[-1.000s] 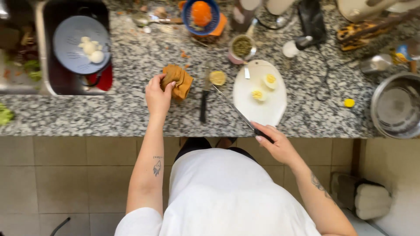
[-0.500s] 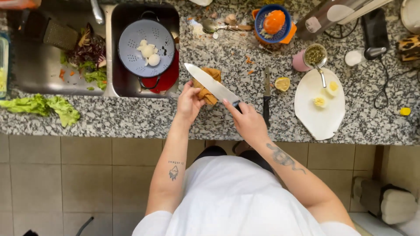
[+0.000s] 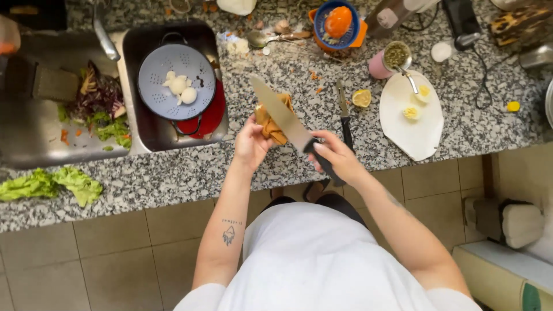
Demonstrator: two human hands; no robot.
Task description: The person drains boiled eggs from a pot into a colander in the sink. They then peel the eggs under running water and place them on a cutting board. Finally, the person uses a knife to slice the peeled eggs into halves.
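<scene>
We see the right hand (image 3: 337,156) wrapped around the black handle of a big knife (image 3: 285,118), its blade slanting up toward eleven o'clock. The left hand (image 3: 252,144) sits just beside it at nine o'clock, fingers closed on an orange cloth (image 3: 272,122) that lies against the underside of the blade; cloth and steel touch, above the counter's (image 3: 173,167) front edge.

At one o'clock from the right hand we find a second, smaller knife (image 3: 344,112) lying flat on the granite, and just beyond it a lemon half (image 3: 362,98). Further toward two o'clock lies a white board (image 3: 412,129) carrying two egg halves (image 3: 411,113), with a spoon (image 3: 410,82) reaching onto its top edge. Above that, at one o'clock, stands a pink cup (image 3: 389,60) of something green, and at twelve a blue bowl (image 3: 339,26) holding an orange lump.

From the left hand toward ten o'clock we see a grey colander (image 3: 175,80) with a few white pieces in it, resting over a red pot in a dark tray. Well off at nine o'clock is the sink (image 3: 34,132), strewn with vegetable scraps (image 3: 101,109), and at eight o'clock a lettuce leaf (image 3: 52,183) lies on the counter.
</scene>
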